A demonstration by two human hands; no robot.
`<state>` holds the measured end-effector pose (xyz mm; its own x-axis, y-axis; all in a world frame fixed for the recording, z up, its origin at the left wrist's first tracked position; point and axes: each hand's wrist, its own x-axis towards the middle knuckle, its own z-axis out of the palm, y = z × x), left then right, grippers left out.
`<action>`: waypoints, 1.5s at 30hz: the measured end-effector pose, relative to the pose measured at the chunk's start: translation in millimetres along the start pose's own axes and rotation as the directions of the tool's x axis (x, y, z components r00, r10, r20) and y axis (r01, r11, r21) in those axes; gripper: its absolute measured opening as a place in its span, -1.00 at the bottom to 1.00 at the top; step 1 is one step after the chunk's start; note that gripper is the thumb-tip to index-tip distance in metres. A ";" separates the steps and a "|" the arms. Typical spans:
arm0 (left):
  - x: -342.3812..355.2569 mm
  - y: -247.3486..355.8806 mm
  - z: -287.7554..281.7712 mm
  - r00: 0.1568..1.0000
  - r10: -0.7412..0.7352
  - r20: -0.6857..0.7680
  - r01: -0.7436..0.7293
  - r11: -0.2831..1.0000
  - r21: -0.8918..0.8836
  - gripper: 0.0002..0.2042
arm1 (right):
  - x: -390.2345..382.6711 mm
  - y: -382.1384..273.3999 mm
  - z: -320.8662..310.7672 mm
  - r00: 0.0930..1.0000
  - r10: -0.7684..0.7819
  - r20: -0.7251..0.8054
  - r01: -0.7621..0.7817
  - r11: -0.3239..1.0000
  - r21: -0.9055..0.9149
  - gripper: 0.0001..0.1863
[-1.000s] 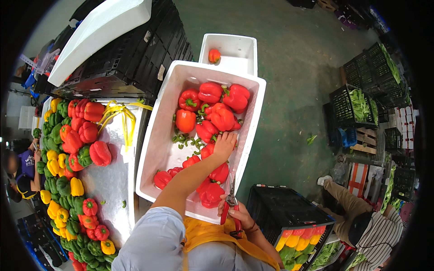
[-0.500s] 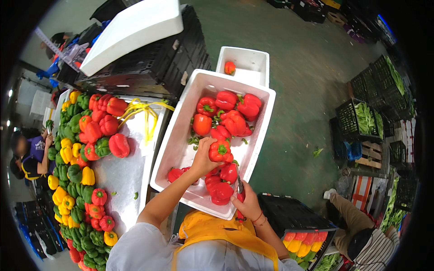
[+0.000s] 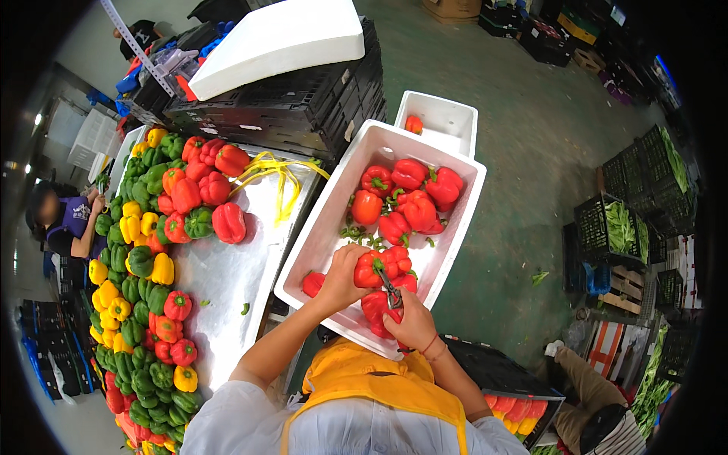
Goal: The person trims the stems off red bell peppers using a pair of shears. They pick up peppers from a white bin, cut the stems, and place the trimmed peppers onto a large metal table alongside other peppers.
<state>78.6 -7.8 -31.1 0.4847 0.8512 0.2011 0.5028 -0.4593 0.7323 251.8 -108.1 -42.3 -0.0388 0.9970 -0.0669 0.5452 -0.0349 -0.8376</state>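
Observation:
My left hand [image 3: 343,279] is closed around a red bell pepper [image 3: 367,271], its green stem turned to my right. Pruning shears [image 3: 390,293] are in my right hand [image 3: 414,321], their blades at that stem; I cannot tell whether they have cut through. Both hands are over the near half of a white foam box [image 3: 369,144]. More red bell peppers [image 3: 419,210] lie in its far half, with cut green stem pieces [image 3: 364,236] scattered beside them. Other red peppers lie under and beside my hands, partly hidden.
At left, a metal table [image 3: 227,303] carries heaped green, yellow and red peppers [image 3: 139,262] and yellow straps [image 3: 282,186]. Black crates [image 3: 318,106] bear a white foam slab [image 3: 280,42]. A smaller foam box [image 3: 464,125] stands beyond. People [image 3: 72,216] are at far left and lower right.
The shears have risen from beside the box's near right side to the stem of the pepper in my left hand. The view has shifted, so the surroundings sit further right.

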 end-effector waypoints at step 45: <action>-936.5 -55.5 -366.6 -0.887 -0.452 -0.093 -0.443 0.891 -0.102 -0.51 | 2.9 -57.1 229.8 0.855 0.329 0.402 -0.367 0.930 0.019 -0.52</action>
<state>-665.6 -686.4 -21.5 -0.7235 -0.5243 -0.4491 0.1599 -0.7601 0.6298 28.1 -119.1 -119.3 -0.1908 0.8127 -0.5505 0.5056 -0.3993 -0.7648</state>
